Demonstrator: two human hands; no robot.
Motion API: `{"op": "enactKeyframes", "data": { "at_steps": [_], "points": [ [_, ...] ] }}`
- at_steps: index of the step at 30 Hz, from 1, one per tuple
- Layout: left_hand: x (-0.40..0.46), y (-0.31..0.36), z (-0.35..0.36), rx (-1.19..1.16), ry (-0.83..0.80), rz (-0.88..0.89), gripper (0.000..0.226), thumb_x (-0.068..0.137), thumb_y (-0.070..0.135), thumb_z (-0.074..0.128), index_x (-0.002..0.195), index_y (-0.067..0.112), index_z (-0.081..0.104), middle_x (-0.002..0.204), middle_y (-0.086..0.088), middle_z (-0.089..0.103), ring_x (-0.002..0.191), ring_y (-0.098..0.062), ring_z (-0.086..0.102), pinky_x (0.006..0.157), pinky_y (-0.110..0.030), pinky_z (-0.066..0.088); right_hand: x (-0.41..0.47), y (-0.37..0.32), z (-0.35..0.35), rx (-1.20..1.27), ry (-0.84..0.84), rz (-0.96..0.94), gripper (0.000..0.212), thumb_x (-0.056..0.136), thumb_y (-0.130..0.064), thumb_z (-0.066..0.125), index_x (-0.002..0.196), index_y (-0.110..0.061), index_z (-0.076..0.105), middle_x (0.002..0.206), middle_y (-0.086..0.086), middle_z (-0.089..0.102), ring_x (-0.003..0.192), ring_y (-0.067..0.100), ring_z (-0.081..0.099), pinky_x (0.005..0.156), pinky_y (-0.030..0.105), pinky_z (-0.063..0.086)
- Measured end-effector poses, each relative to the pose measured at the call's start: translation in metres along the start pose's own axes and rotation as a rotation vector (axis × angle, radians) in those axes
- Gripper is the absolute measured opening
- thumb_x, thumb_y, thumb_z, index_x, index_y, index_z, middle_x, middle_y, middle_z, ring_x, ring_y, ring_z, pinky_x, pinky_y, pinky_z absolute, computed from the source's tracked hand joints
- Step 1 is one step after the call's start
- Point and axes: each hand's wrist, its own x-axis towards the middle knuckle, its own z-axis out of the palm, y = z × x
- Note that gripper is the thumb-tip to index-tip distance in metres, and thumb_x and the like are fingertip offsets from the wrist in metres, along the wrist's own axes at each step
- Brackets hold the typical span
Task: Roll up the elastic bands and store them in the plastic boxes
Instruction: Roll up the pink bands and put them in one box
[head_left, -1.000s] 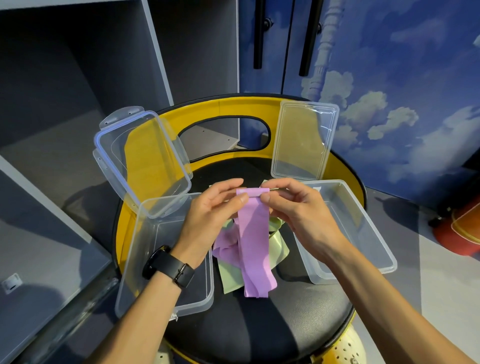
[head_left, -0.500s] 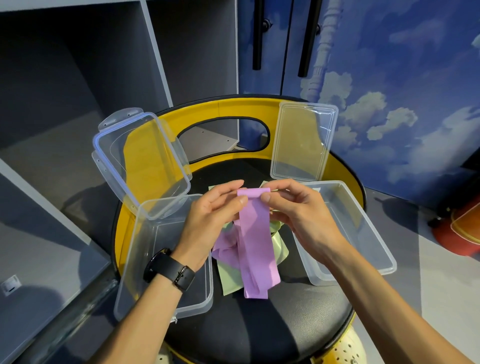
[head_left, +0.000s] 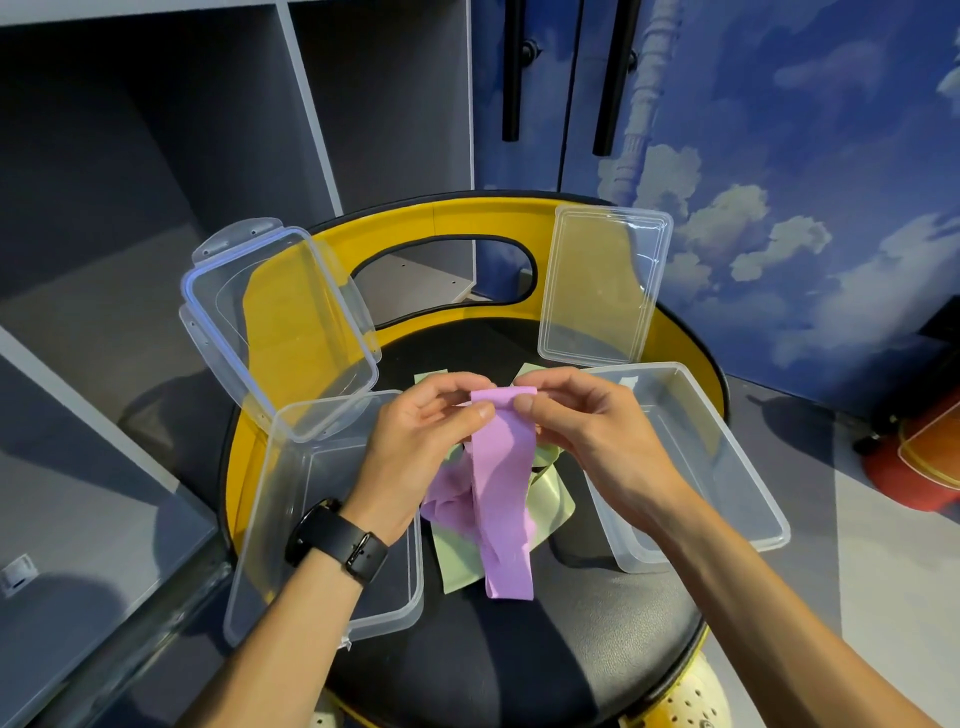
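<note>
A purple elastic band hangs from both hands over the black seat of a chair. My left hand pinches its top edge from the left, and my right hand pinches it from the right. The band's lower end trails onto a pale green band lying on the seat. A clear plastic box stands open at the left, partly under my left wrist. A second clear box stands at the right with nothing in it.
The left box's clip lid leans against the yellow chair back; a plain lid leans at the right. Grey shelving stands on the left, a blue cloud-painted cabinet behind, a red object on the floor at right.
The hands have shifted only slightly at the band's top edge. The band's hanging lower end has swung a little to the right.
</note>
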Motion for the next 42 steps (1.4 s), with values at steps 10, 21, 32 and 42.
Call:
{"op": "enactKeyframes", "data": {
  "at_steps": [10, 21, 32, 42],
  "points": [
    [0.0002, 0.0009, 0.0005, -0.029, 0.003, -0.002, 0.023, 0.087, 0.009, 0.066, 0.096, 0.03, 0.071, 0.105, -0.004, 0.072, 0.103, -0.022, 0.068, 0.082, -0.032, 0.054, -0.0025, -0.0033, 0.0013, -0.068, -0.006, -0.067, 0.014, 0.092, -0.014, 0.063, 0.103, -0.012, 0.07, 0.089, 0.001, 0.075, 0.082, 0.012, 0.071, 0.067, 0.022, 0.057],
    [-0.0013, 0.004, -0.0006, -0.097, -0.034, -0.052, 0.028, 0.086, 0.011, 0.064, 0.109, 0.026, 0.068, 0.111, 0.0, 0.072, 0.104, -0.017, 0.068, 0.085, -0.03, 0.055, -0.0029, -0.0062, -0.0021, 0.028, -0.01, -0.047, 0.015, 0.088, -0.008, 0.066, 0.102, -0.008, 0.068, 0.083, 0.005, 0.076, 0.076, 0.011, 0.071, 0.065, 0.019, 0.054],
    [0.0011, 0.0006, -0.0032, -0.034, 0.03, -0.034, 0.02, 0.084, 0.007, 0.067, 0.1, 0.02, 0.071, 0.101, -0.002, 0.074, 0.098, -0.019, 0.069, 0.08, -0.028, 0.057, -0.0021, -0.0055, -0.0027, 0.059, -0.007, 0.01, 0.021, 0.086, -0.007, 0.068, 0.107, -0.006, 0.068, 0.088, 0.008, 0.075, 0.077, 0.013, 0.071, 0.068, 0.021, 0.056],
    [0.0008, 0.0016, -0.0041, -0.062, -0.028, -0.046, 0.035, 0.076, 0.023, 0.069, 0.111, 0.027, 0.067, 0.115, 0.002, 0.07, 0.111, -0.013, 0.064, 0.092, -0.03, 0.051, -0.0019, -0.0035, -0.0061, 0.057, 0.003, -0.002, 0.016, 0.084, -0.001, 0.069, 0.1, -0.004, 0.07, 0.093, 0.018, 0.073, 0.078, 0.018, 0.068, 0.072, 0.024, 0.056]
  ]
}}
